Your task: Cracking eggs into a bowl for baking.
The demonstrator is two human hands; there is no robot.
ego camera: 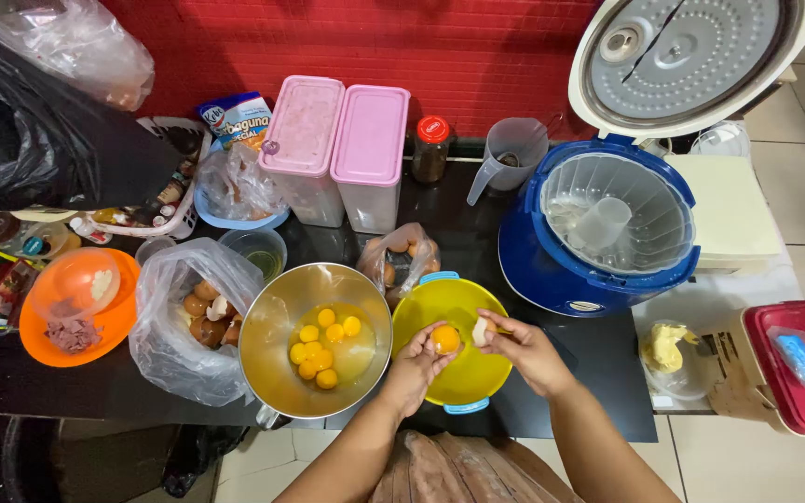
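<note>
Head view, looking down on a dark counter (570, 373). Left hand (416, 363) is cupped palm-up over a yellow bowl (421, 312), fingers curled around an egg yolk (446, 339) sitting in the palm. Right hand (525, 349) is just beside it, also over the bowl, fingers pinched on a piece of white eggshell (483, 330); the two hands are close, nearly touching at the fingertips. Left of the yellow bowl, touching its rim, stands a metal bowl (272, 321) with a cluster of separated yolks (323, 346) in clear egg white. Further left, an open plastic bag (165, 345) holds broken brown shells. An orange bowl (109, 321) sits at the left edge. Behind the yellow bowl, a small clear bag of whole brown eggs (398, 256). At the back against the red wall: two pink-lidded containers (337, 149), a red-capped jar (431, 147), a clear measuring jug (510, 154). To the right, a blue rice cooker (552, 270), lid up, with a clear cup inside. Red box (784, 382) at far right.
</note>
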